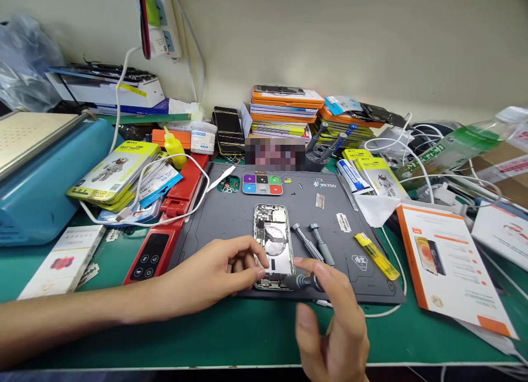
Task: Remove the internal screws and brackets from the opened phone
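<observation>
An opened phone (282,228) lies on the dark grey work mat (223,228), its inner parts and a round coil showing. Over its lower left edge my left hand (237,263) is closed, thumb and index fingertip near each other against the phone. Whether a small part is between those fingertips is hidden. My right hand (336,310) holds a dark screwdriver (305,282) at the phone's lower right corner, with the tool tilted nearly flat. Right of the phone lie two more grey screwdrivers, one (307,242) close to the phone and the other (322,244) beyond it.
A coloured screw tray (263,185) and small circuit board (229,184) sit at the mat's back. A yellow packet (376,255) lies right. Red device (152,255), battery boxes (115,173), white cable (142,178) crowd the left; an orange-white box (451,266) stands right.
</observation>
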A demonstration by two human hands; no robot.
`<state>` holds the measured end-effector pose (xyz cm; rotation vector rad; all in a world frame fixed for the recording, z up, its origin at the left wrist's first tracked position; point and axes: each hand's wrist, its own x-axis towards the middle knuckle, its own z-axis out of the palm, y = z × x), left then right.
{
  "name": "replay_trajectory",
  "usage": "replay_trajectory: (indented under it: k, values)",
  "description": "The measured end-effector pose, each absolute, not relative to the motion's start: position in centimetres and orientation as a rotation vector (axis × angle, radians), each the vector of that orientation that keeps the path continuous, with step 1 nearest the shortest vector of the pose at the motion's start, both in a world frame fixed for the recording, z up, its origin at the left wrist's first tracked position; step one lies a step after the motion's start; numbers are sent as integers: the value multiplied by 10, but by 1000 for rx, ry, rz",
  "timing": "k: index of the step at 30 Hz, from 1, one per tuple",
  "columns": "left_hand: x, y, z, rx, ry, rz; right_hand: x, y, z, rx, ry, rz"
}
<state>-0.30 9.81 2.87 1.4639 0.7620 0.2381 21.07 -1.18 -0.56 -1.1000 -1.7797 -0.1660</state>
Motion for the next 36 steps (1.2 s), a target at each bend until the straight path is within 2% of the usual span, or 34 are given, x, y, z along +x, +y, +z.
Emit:
replay_trajectory:
  k: [3, 12, 19, 36]
  values:
    - [-2, 99, 25, 1484, 778, 274, 207, -11, -5, -1130, -1749, -182]
    - [-5, 105, 28, 1578, 708, 234, 201, -15, -5, -996, -1588, 152]
    - [-7, 103, 30, 1450, 817, 170, 203, -9, -8, -1153, -1529, -14]
    - [-8, 101, 35, 1584, 839, 182, 200, -7, -14, -1236, -1610, 30]
